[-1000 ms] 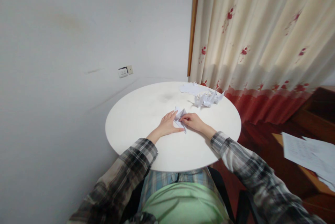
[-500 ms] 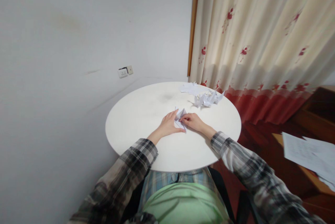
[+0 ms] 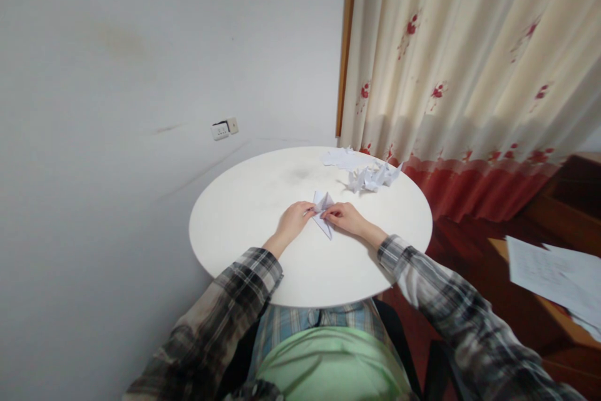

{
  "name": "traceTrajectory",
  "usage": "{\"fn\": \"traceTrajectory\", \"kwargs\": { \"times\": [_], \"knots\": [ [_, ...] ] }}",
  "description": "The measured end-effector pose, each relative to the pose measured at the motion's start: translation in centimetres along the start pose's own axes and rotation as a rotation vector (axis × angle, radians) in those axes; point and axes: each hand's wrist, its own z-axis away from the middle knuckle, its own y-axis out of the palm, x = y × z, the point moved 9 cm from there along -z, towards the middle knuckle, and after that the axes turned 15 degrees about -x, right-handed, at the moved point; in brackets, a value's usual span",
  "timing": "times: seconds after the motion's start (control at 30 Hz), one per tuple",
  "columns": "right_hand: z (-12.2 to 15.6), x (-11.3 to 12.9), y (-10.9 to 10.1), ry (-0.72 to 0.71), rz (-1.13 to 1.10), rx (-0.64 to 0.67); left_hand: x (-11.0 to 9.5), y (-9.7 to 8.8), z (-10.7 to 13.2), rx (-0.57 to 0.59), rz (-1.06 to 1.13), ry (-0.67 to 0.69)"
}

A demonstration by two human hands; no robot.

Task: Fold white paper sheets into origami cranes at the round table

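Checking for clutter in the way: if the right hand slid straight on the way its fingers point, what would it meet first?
The right hand points leftward, fingertips already on the folded paper. Just beyond it is the left hand, probably next.

Both hands (image 3: 319, 221) pinch folded paper (image 3: 323, 214)

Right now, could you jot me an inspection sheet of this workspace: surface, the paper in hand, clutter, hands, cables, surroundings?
Surface: round white table, a faint smudge near its far side.
Job's things: folded white paper lying on the table, pointed end toward the person.
Clutter: small folded paper figures and paper scraps at the far edge.
Hands: left hand and right hand both pinch the folded white paper.
Cables: nothing seen.
Surroundings: wall socket, flowered curtain, loose sheets on a wooden surface at right.
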Motion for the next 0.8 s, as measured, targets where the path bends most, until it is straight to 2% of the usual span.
{"fn": "traceTrajectory", "kwargs": {
  "times": [0.17,0.53,0.8],
  "knots": [
    [0.1,0.0,0.1,-0.005,-0.009,0.002,0.6,-0.5,-0.2,-0.038,-0.013,-0.055],
    [0.2,-0.4,0.4,0.014,-0.073,0.011,2.2,0.5,-0.3,-0.046,0.035,-0.091],
    [0.2,0.0,0.1,0.024,-0.091,0.004,0.8,-0.1,-0.4,-0.052,0.058,-0.047]
  ]
}}
